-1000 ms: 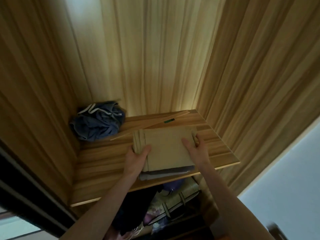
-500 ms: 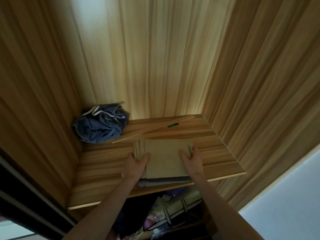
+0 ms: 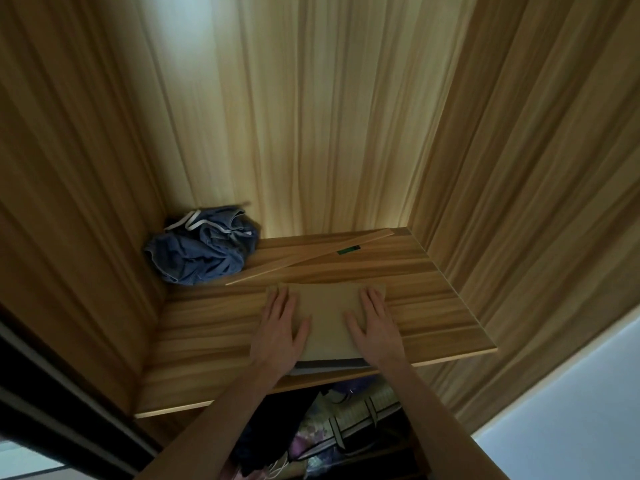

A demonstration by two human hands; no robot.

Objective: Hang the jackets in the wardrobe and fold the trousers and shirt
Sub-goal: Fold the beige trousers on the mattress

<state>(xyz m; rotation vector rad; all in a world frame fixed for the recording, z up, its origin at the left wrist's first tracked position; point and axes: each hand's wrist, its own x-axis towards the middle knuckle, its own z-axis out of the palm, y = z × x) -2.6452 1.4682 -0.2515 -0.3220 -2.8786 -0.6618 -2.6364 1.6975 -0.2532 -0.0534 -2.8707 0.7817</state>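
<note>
- The left hand and right hand lie flat with straight fingers, pressing the folded tan cloth.
- It sits on a grey folded piece on the wardrobe shelf.
- The pile hangs near the front edge, so a pull could tip it off.

Two hands, two folded garments, one crumpled blue garment, one wooden strip
</note>
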